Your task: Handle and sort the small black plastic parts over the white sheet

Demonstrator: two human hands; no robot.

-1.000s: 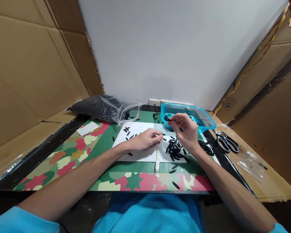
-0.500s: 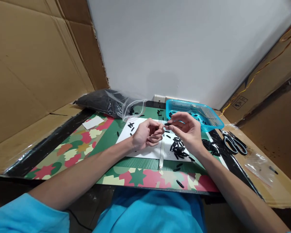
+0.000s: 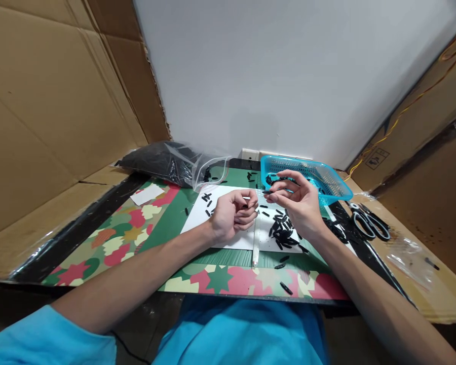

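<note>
My left hand is curled closed above a white sheet; a small dark thing shows between its fingers, too small to make out. Pinched between the thumb and fingertips of my right hand is a small black piece. The two hands are a little apart. A loose pile of black pieces lies on the sheet below my right hand. More black pieces are scattered at the sheet's left side.
A blue basket with black pieces stands behind my right hand. Black-handled scissors and a clear plastic bag lie at the right. A filled plastic bag rests at the back left, near a paper scrap.
My right hand has drawn away from my left hand, slightly right and up, still pinching the black piece. My left hand stays curled, with its fingers a little lower.
</note>
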